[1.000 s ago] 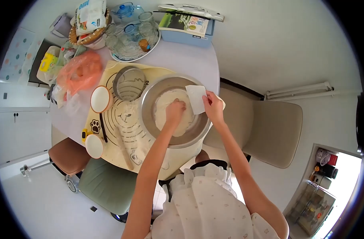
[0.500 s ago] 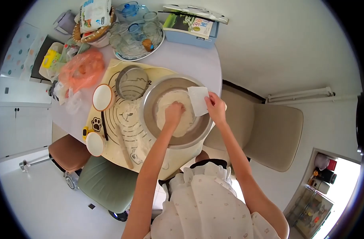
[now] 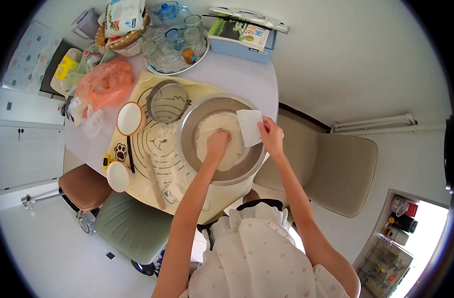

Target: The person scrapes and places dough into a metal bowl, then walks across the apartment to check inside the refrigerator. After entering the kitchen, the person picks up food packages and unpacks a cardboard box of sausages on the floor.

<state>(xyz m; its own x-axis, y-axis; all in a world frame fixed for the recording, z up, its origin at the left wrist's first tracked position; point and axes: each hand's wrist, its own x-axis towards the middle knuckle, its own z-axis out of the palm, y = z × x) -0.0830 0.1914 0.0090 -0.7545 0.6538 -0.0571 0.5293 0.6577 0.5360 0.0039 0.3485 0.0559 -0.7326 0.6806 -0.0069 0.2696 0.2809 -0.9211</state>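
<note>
Left hand (image 3: 218, 144): fingers, now more hidden in the flour (image 3: 233, 155) within the bowl (image 3: 189, 144), suggest stirring; closure cannot be told. Right hand (image 3: 271, 136), apart, still pinches the white scraper (image 3: 249, 126).

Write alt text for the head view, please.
The left hand is in flour inside a large metal bowl, while the right hand holds a white scraper. A rolling pin lies on the mat beside the bowl.

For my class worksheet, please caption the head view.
Left hand in flour inside a metal bowl; right hand holding a flat white scraper.
</note>
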